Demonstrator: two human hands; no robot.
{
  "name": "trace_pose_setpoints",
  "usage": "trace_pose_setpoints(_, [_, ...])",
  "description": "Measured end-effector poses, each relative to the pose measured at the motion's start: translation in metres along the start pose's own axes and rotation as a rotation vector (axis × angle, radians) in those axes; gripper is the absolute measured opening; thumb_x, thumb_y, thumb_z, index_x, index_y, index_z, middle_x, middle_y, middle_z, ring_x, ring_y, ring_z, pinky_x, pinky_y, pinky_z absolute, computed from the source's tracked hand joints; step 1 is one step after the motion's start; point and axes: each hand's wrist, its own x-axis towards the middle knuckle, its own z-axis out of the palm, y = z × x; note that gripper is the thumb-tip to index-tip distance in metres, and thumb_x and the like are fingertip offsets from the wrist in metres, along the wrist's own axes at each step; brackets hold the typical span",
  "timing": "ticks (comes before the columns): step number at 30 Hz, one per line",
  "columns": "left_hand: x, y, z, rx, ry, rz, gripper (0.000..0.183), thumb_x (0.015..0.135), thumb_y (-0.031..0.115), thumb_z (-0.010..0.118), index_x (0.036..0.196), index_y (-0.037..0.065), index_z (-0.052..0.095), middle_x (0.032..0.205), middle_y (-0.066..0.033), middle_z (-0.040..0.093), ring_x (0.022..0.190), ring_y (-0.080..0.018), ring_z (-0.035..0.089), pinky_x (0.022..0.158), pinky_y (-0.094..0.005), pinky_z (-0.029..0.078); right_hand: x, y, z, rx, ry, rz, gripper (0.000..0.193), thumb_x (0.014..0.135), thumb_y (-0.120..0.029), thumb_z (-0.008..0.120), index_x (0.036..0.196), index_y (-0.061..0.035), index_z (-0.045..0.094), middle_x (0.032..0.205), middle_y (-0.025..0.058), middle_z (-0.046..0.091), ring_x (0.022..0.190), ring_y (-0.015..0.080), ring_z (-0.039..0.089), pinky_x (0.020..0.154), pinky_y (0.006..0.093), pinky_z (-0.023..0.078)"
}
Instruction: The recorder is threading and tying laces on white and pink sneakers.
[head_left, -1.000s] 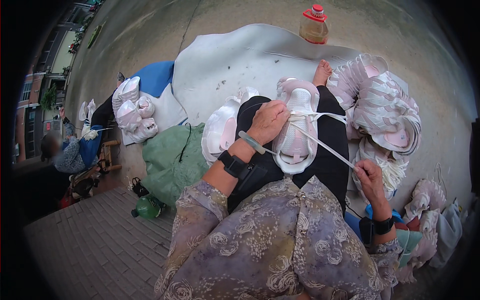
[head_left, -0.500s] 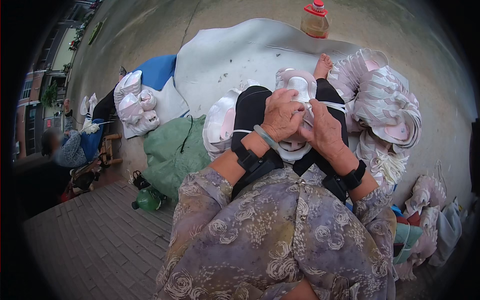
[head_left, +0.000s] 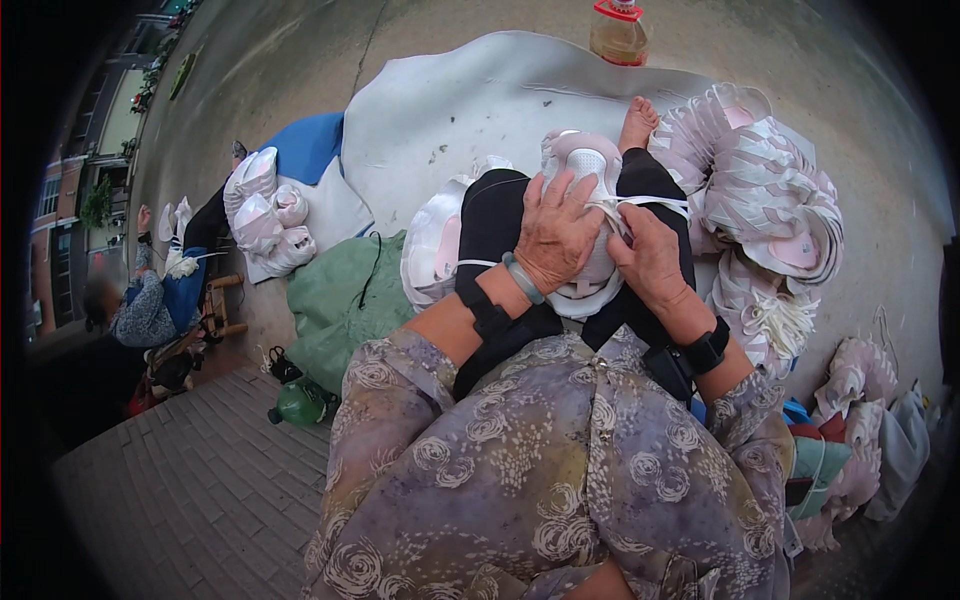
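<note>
A white and pale pink shoe upper (head_left: 592, 163) lies on my lap between my thighs, its perforated tongue toward the far side. My left hand (head_left: 557, 232) rests over its left side, fingers stretched out and lying across it. At the upper's right side my right hand (head_left: 648, 258) is closed, thumb and forefinger pinched on a white shoelace (head_left: 660, 203) near the lacing edge. The lace runs right across my dark trouser leg. What lies beneath my left palm is hidden.
Stacked uppers (head_left: 770, 190) are heaped at right, with a bundle of white laces (head_left: 780, 318) below. More uppers (head_left: 432, 248) lie by my left thigh. A green sack (head_left: 345, 295), a green bottle (head_left: 300, 403) and an oil jug (head_left: 620, 38) stand around. Another person (head_left: 150, 310) sits far left.
My left hand has gone from bent fingers near the lacing to lying flatter over the upper's left side. The right hand has shifted slightly down, still pinching at the lace.
</note>
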Motion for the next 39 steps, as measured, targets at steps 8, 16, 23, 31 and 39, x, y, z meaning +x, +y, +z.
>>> trace_pose_setpoints(8, [0.01, 0.004, 0.012, -0.052, -0.025, -0.056, 0.021, 0.066, 0.018, 0.064, 0.083, 0.006, 0.058, 0.113, -0.0121, 0.051, 0.107, -0.0311, 0.045, 0.092, -0.0455, 0.03, 0.005, 0.008, -0.003, 0.185, -0.05, 0.123, 0.019, 0.068, -0.012, 0.056, 0.085, -0.0037, 0.058, 0.072, 0.0145, 0.058, 0.066, 0.0306, 0.058, 0.061, 0.0369, 0.046])
trace_pose_setpoints(16, [0.011, 0.009, 0.0, -0.068, -0.106, -0.079, 0.015, 0.067, 0.01, 0.055, 0.078, 0.0, 0.054, 0.115, -0.0187, 0.048, 0.11, -0.0359, 0.041, 0.092, -0.0471, 0.03, 0.001, 0.008, -0.004, 0.217, -0.125, 0.317, 0.027, 0.07, -0.011, 0.06, 0.095, -0.0019, 0.055, 0.073, 0.0119, 0.059, 0.065, 0.0176, 0.058, 0.063, 0.0286, 0.047])
trace_pose_setpoints(23, [-0.101, -0.068, -0.098, 0.225, -0.245, -0.437, 0.013, 0.07, 0.008, 0.056, 0.076, 0.0, 0.049, 0.117, -0.0201, 0.045, 0.109, -0.0381, 0.04, 0.088, -0.0472, 0.032, -0.012, 0.009, -0.005, 0.185, -0.036, 0.294, 0.054, 0.068, -0.025, 0.067, 0.111, -0.001, 0.044, 0.076, 0.0122, 0.059, 0.068, 0.0266, 0.06, 0.065, 0.033, 0.048])
trace_pose_setpoints(31, [-0.22, -0.146, -0.151, 0.762, -0.652, -1.228, 0.013, 0.074, 0.013, 0.056, 0.085, 0.006, 0.056, 0.104, -0.0098, 0.048, 0.099, -0.0325, 0.045, 0.083, -0.0472, 0.035, -0.006, 0.025, 0.0, 0.417, -0.02, 0.426, 0.05, 0.076, -0.016, 0.06, 0.117, 0.0049, 0.038, 0.072, 0.0094, 0.059, 0.063, 0.0164, 0.058, 0.063, 0.0275, 0.047])
trace_pose_setpoints(39, [-0.047, -0.05, -0.049, -0.145, -0.081, -0.296, 0.029, 0.068, 0.014, 0.061, 0.096, 0.008, 0.057, 0.113, -0.0114, 0.051, 0.105, -0.0327, 0.044, 0.087, -0.0427, 0.035, 0.029, 0.027, -0.007, 0.415, -0.28, 0.738, 0.034, 0.078, -0.017, 0.053, 0.108, -0.001, 0.049, 0.066, 0.0142, 0.057, 0.06, 0.024, 0.058, 0.06, 0.0331, 0.046])
